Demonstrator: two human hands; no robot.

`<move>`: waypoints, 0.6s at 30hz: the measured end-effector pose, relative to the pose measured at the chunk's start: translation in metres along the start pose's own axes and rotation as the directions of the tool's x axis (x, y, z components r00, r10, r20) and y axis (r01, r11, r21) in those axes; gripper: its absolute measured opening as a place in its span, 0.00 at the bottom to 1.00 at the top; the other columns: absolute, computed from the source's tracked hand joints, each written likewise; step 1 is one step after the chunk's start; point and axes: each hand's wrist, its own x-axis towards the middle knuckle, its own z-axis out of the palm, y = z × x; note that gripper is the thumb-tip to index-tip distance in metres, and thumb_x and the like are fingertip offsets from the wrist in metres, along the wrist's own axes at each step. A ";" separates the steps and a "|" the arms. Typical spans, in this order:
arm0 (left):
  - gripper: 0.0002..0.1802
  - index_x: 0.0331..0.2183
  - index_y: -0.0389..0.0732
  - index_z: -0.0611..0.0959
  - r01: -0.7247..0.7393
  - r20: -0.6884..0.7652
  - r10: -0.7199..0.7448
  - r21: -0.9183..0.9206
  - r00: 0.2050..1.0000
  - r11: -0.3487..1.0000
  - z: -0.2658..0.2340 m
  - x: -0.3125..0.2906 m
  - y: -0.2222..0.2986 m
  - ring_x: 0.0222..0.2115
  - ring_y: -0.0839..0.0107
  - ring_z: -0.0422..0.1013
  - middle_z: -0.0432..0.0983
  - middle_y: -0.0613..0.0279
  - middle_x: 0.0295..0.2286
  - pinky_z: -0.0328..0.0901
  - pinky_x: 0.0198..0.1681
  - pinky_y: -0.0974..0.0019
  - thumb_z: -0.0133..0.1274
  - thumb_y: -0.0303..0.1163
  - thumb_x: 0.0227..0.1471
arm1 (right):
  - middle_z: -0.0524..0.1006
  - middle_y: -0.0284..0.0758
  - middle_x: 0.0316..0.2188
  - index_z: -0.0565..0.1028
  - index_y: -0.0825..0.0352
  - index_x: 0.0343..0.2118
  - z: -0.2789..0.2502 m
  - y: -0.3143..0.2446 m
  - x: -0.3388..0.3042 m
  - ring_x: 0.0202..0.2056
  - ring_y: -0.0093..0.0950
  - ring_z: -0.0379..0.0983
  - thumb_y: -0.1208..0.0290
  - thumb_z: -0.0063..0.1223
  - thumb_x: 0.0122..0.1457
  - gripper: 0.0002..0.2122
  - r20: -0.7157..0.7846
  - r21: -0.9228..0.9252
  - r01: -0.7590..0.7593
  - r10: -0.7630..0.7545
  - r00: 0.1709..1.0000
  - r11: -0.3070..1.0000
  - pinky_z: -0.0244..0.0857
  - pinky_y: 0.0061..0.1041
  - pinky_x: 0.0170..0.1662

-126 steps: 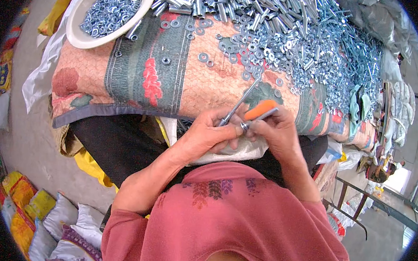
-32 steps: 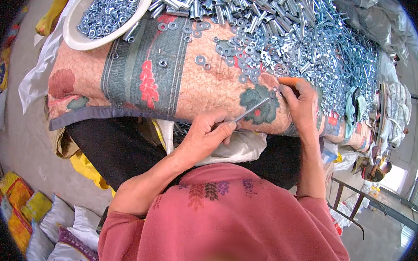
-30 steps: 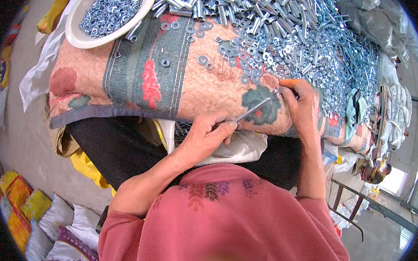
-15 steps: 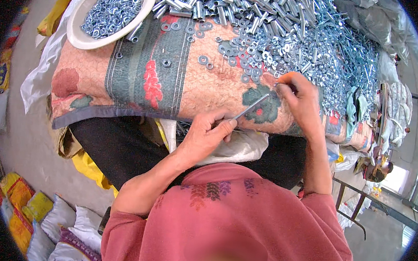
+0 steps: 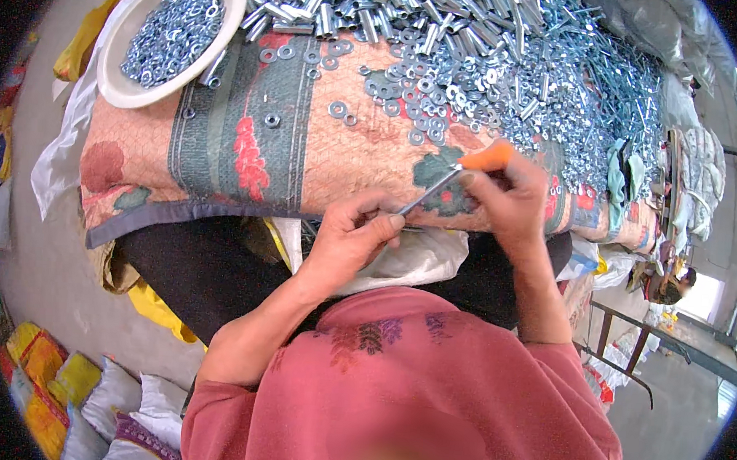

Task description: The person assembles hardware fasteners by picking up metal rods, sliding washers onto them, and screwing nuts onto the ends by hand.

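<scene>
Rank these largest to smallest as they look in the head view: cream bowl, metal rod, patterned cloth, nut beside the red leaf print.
1. Patterned cloth
2. Cream bowl
3. Metal rod, partly hidden
4. Nut

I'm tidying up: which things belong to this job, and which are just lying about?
Likely in the job:
metal rod, left hand gripping it, right hand at its tip
washers
metal tubes
bowl of rings

Likely lying about:
white bundles
upper-left yellow bag
</scene>
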 end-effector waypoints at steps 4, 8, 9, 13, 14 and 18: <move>0.06 0.32 0.39 0.76 0.039 0.056 -0.031 -0.144 0.998 0.989 -0.001 0.002 -0.005 0.11 0.88 0.55 0.69 0.69 0.16 0.46 0.12 0.81 0.49 0.30 0.50 | 0.74 0.36 0.24 0.74 0.71 0.32 0.008 0.000 -0.011 0.26 0.25 0.71 0.79 0.54 0.46 0.08 -0.036 -0.313 0.326 -0.354 0.935 0.892 0.64 0.23 0.30; 0.08 0.33 0.39 0.76 -0.022 0.032 0.025 -0.108 0.999 0.994 -0.002 0.000 0.000 0.12 0.87 0.57 0.69 0.70 0.16 0.49 0.13 0.82 0.50 0.31 0.50 | 0.75 0.37 0.27 0.74 0.70 0.34 -0.011 0.011 -0.016 0.27 0.25 0.71 0.78 0.52 0.48 0.09 -0.185 -0.403 0.246 -0.342 0.921 0.882 0.64 0.22 0.32; 0.09 0.34 0.38 0.76 -0.049 0.027 0.050 -0.037 0.998 0.998 -0.002 -0.002 0.002 0.13 0.87 0.58 0.68 0.70 0.16 0.50 0.14 0.81 0.51 0.31 0.49 | 0.75 0.37 0.28 0.74 0.70 0.35 -0.024 0.021 -0.011 0.27 0.25 0.71 0.78 0.52 0.48 0.09 -0.288 -0.478 0.178 -0.345 0.894 0.860 0.64 0.22 0.33; 0.11 0.35 0.38 0.76 -0.182 0.005 0.182 0.000 0.983 0.983 0.006 -0.003 0.007 0.17 0.85 0.61 0.68 0.70 0.17 0.54 0.18 0.81 0.52 0.32 0.49 | 0.73 0.41 0.28 0.73 0.67 0.32 -0.074 0.073 0.013 0.30 0.37 0.71 0.74 0.52 0.49 0.07 -0.388 -0.708 -0.161 -0.189 0.902 0.687 0.64 0.31 0.32; 0.12 0.35 0.37 0.76 -0.178 0.042 0.177 0.025 0.983 0.984 0.006 -0.002 0.008 0.18 0.85 0.62 0.68 0.70 0.17 0.54 0.19 0.80 0.53 0.33 0.48 | 0.73 0.41 0.28 0.73 0.67 0.32 -0.083 0.088 0.014 0.30 0.37 0.71 0.74 0.52 0.49 0.07 -0.389 -0.710 -0.161 -0.190 0.902 0.686 0.64 0.31 0.32; 0.10 0.32 0.40 0.76 -0.127 0.067 0.122 0.063 0.990 0.990 0.001 0.000 0.003 0.13 0.86 0.57 0.68 0.70 0.15 0.49 0.14 0.80 0.53 0.34 0.48 | 0.72 0.39 0.27 0.73 0.67 0.29 -0.088 0.103 0.021 0.28 0.37 0.70 0.73 0.52 0.48 0.06 -0.335 -0.795 -0.150 -0.220 0.916 0.588 0.63 0.33 0.33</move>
